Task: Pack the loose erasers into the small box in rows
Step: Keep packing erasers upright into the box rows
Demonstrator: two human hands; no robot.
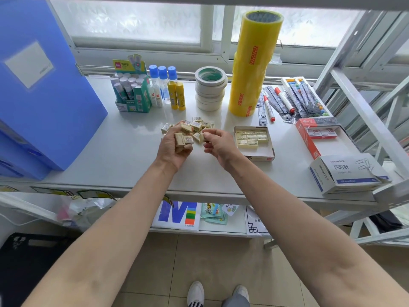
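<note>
A: Where are the erasers at this moment?

B: Most lie in a loose pile point(199, 124) on the white tabletop point(124, 151), in front of the stack of masking tape rolls point(210, 88). The left hand point(174, 147) is cupped, with its grip closed on a handful of erasers point(183, 138).

A: And the right hand point(218, 145)?

B: Its fingertips point(207, 136) are pinched together on one eraser point(201, 137), just beside the left hand.

A: Is the small box point(254, 142) near?

B: Yes, it is open, just to the right of the right hand. Eight erasers point(251, 136) lie flat inside in rows at the far end; the near part shows bare bottom.
</note>
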